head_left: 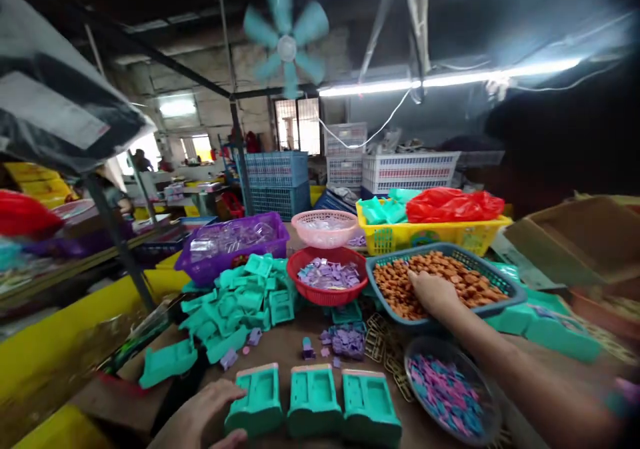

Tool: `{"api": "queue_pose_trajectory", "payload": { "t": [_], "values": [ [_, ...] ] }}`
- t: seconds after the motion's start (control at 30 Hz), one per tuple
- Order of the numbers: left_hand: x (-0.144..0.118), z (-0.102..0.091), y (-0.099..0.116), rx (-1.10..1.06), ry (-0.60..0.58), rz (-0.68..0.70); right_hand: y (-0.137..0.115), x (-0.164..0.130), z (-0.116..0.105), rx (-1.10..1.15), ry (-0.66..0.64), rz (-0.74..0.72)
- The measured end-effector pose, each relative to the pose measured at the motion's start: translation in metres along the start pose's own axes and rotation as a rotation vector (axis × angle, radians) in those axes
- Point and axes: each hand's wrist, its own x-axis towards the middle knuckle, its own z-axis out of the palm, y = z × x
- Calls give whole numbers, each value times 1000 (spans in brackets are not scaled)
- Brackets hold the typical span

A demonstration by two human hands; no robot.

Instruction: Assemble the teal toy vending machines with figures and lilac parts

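Head camera looks down over a brown worktable (295,349) crowded with baskets and plastic parts. Largest on it, at right of centre, a grey-blue basket (510,299) holds a heap of small orange-brown pieces (465,282). Behind it, a yellow basket (425,235) carries red and green bags. At left of centre stands a purple basket (200,262) of clear parts, and in front of it spreads a loose pile of teal plastic shells (235,305). A red round basket (327,295) of pale purple pieces sits at centre, with a pink round basket (325,232) just behind it. Along the lower edge, three teal moulded trays (315,402) lie side by side. To their right a dark round dish (453,395) holds mixed pink and blue chips. Small purple bits (345,339) lie scattered between the trays and the red basket.

The right hand (435,292) reaches into the grey-blue basket and rests on the orange-brown pieces; its fingers are bent down into the heap, and I cannot tell whether they pinch any. The left hand (200,419), at the lower left, lies flat with fingers spread apart, touching the left side of the leftmost teal tray and clamping nothing.
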Motion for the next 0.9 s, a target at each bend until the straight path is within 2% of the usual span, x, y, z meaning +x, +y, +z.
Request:
{"api": "queue_pose_trajectory", "payload": {
  "t": [0.13,0.33,0.43,0.53,0.63,0.73,0.83,0.9],
  "values": [
    [-20,8,-17,-7,-43,-39,19,6,-3,9,-6,-111],
    [-12,18,-35,-10,-13,6,43,12,-24,121,58,-206],
    [-8,23,-38,-23,-15,13,43,-1,-40,337,157,-207],
    [-5,28,-38,-34,-22,24,26,-35,-41,604,192,-213],
    [-1,31,-35,-7,4,72,-5,-81,-16,771,91,-322],
    [5,28,-28,30,1,120,-37,-119,27,760,17,-412],
    [8,26,-23,26,17,164,-58,-141,64,720,-92,-476],
    [8,27,-23,14,35,189,-65,-147,76,683,-162,-507]
  ]
}}
